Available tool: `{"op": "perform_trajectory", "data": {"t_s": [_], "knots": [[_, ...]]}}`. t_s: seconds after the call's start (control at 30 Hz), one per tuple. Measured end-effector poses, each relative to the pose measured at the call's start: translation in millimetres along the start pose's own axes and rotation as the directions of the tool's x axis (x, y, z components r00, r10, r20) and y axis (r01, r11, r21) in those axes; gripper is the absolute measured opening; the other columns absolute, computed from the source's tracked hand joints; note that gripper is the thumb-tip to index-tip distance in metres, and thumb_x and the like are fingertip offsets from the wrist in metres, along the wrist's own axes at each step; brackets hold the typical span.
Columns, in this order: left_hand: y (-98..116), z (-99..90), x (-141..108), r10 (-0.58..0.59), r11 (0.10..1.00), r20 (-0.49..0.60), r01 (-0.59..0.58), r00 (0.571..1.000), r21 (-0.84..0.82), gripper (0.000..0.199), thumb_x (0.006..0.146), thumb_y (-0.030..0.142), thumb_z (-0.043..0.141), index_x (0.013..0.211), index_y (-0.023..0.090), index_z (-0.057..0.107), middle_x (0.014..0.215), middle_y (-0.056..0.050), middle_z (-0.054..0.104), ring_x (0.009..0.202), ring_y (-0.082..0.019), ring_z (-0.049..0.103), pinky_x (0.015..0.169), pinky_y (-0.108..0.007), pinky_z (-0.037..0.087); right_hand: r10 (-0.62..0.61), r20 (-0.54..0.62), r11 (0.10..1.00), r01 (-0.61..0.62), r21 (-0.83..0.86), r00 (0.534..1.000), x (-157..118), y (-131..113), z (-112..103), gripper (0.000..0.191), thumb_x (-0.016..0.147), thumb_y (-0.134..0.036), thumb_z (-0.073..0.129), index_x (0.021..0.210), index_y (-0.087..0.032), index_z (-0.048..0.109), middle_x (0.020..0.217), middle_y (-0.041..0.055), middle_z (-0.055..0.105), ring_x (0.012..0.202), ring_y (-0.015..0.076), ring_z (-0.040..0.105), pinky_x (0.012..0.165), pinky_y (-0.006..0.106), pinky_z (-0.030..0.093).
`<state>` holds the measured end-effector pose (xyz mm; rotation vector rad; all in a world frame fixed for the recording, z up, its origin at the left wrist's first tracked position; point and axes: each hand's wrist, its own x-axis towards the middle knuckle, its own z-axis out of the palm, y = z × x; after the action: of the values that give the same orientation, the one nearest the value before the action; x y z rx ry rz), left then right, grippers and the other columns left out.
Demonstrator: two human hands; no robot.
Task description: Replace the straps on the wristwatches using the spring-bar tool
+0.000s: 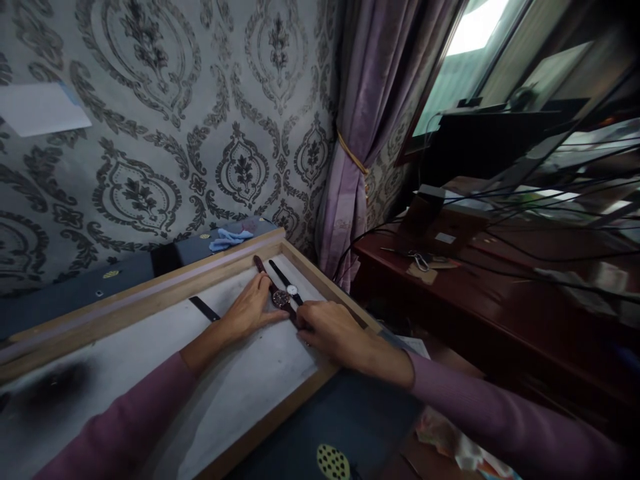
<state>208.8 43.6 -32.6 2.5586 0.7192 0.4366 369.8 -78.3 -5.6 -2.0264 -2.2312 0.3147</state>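
Inside a shallow wooden tray (pixel 305 263) with a white lining lies a wristwatch (pixel 281 299) with a dark dial and a brown strap. My left hand (pixel 249 308) has its fingers on the upper strap, with the thumb stretched along below the dial. The fingers of my right hand (pixel 327 327) are curled closed around the strap's lower end. Close beside it is a second watch (pixel 293 290) with a small white dial and a black strap, apparently flat on the lining. A black strap (pixel 204 308) lies left of my left hand, its lower end near my wrist.
Behind the tray a blue cloth (pixel 230 239) rests on a dark patterned surface against the wall. A tied purple curtain (pixel 350 167) hangs at the corner. To the right stands a reddish desk (pixel 480 287) with cables, scissors-like metal handles and papers.
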Motion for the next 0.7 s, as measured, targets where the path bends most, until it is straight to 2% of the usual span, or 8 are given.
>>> {"op": "perform_trajectory", "data": {"t_s": [0.43, 0.57, 0.63, 0.7], "knots": [[5, 2.4, 10, 0.017, 1.0, -0.001, -0.017, 1.0, 0.024, 0.041, 0.079, 0.042, 0.067, 0.103, 0.018, 0.044, 0.11, -0.01, 0.05, 0.11, -0.029, 0.05, 0.093, -0.043, 0.044, 0.056, 0.029, 0.998, -0.056, 0.004, 0.998, 0, -2, -14, 0.007, 0.08, -0.017, 0.063, 0.085, -0.017, 0.068, 0.086, 0.0048, 0.07, 0.081, 0.0182, 0.064, 0.064, 0.024, 0.036], [11, -4.6, 8, -0.014, 0.999, -0.016, 0.014, 1.0, 0.041, 0.044, 0.078, 0.041, 0.068, 0.107, 0.016, 0.045, 0.117, -0.013, 0.05, 0.113, -0.029, 0.05, 0.096, -0.042, 0.043, 0.047, 0.035, 0.999, -0.047, 0.005, 0.998, -2, 0, -15, 0.011, 0.084, -0.018, 0.059, 0.088, -0.015, 0.069, 0.082, 0.0068, 0.07, 0.077, 0.0192, 0.065, 0.065, 0.025, 0.04], [17, -17.0, -2, -0.036, 0.997, -0.034, 0.038, 0.999, 0.061, 0.04, 0.083, 0.036, 0.064, 0.111, 0.016, 0.045, 0.124, -0.013, 0.048, 0.117, -0.028, 0.049, 0.1, -0.041, 0.039, 0.032, -0.035, 0.998, -0.029, 0.061, 0.999, -3, 5, -10, 0.017, 0.087, -0.019, 0.052, 0.09, -0.014, 0.068, 0.084, 0.008, 0.07, 0.073, 0.0183, 0.065, 0.067, 0.026, 0.043], [27, -34.1, -22, -0.047, 0.992, -0.008, 0.048, 0.999, 0.119, 0.028, 0.087, 0.032, 0.059, 0.107, 0.015, 0.049, 0.12, -0.014, 0.051, 0.112, -0.029, 0.052, 0.099, -0.043, 0.04, -0.046, -0.157, 0.989, 0.067, 0.13, 0.986, -3, 11, -3, 0.024, 0.09, -0.017, 0.043, 0.089, -0.014, 0.067, 0.086, 0.0096, 0.069, 0.076, 0.0185, 0.066, 0.07, 0.026, 0.046]]}}
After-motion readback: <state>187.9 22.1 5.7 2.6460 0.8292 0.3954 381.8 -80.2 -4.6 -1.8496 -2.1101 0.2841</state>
